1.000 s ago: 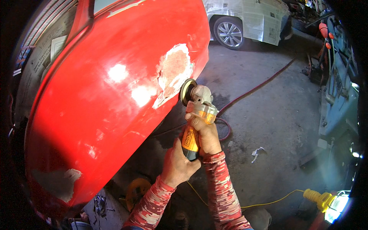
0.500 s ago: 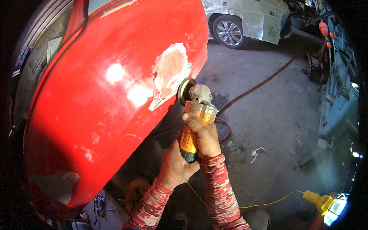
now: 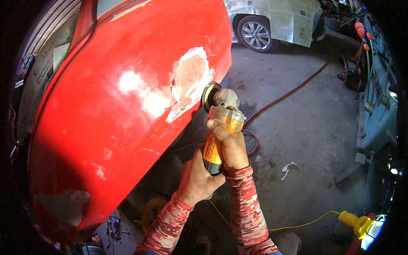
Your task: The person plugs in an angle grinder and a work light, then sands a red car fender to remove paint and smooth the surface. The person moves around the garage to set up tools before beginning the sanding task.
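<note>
Both my hands grip a yellow and grey angle grinder point(image 3: 213, 152), held nearly upright in front of me. My right hand point(image 3: 231, 146) wraps its upper body, thumb across the front below the metal head. Lower down, my left hand point(image 3: 196, 180) closes around the dark rear end. The round disc point(image 3: 208, 97) on the head faces left, at the right edge of a big red car panel point(image 3: 97, 114); whether it touches the panel I cannot tell. Beside the disc, the panel has a rough sanded patch point(image 3: 190, 78) with whitish edges and a pinkish middle.
A red hose point(image 3: 293, 91) snakes over the concrete floor on the right. At lower right lies a lit yellow work lamp point(image 3: 357, 223) with a yellow cord point(image 3: 301, 224). A paper-masked car point(image 3: 293, 23) stands at the back. Torn white paper point(image 3: 287, 169) is on the floor.
The grinder and both hands have shifted slightly right, with the disc a little lower along the panel's edge. My grip looks the same.
</note>
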{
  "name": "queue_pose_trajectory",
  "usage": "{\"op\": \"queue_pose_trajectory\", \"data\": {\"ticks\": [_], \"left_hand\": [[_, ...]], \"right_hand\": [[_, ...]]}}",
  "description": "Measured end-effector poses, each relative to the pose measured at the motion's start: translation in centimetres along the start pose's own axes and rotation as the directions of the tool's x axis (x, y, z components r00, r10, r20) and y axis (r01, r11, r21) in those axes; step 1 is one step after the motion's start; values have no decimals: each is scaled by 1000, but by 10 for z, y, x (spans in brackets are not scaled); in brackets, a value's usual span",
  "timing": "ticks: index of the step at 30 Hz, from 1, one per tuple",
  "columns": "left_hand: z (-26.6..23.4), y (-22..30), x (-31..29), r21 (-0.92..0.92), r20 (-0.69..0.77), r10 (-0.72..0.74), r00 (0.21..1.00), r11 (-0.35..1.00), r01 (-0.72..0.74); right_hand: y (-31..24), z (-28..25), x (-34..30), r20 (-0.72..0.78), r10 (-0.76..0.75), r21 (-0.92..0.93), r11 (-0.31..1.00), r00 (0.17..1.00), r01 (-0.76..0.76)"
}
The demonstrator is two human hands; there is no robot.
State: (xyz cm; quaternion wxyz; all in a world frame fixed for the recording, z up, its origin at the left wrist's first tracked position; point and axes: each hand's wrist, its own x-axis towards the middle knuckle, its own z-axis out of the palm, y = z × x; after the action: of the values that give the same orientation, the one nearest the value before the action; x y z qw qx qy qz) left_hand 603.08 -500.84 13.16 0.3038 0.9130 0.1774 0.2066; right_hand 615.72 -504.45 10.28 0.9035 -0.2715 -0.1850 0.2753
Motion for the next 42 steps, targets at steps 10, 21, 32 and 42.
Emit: {"op": "queue_pose_trajectory", "data": {"ticks": [10,21,32,42], "left_hand": [[-3,2,-6,49,32,-1,999,999,0],[1,-1,2,93,-37,0,999,996,3],[-6,-15,-34,14,-13,-62,998,998,62],[-5,-23,-47,27,-84,35,996,999,-33]], "right_hand": [[2,0,-7,-17,56,38,998,998,-56],[-1,-4,2,-16,109,32,994,994,-109],[16,12,-38,-63,121,77,990,991,-116],[18,19,-50,-62,79,44,996,995,-76]]}}
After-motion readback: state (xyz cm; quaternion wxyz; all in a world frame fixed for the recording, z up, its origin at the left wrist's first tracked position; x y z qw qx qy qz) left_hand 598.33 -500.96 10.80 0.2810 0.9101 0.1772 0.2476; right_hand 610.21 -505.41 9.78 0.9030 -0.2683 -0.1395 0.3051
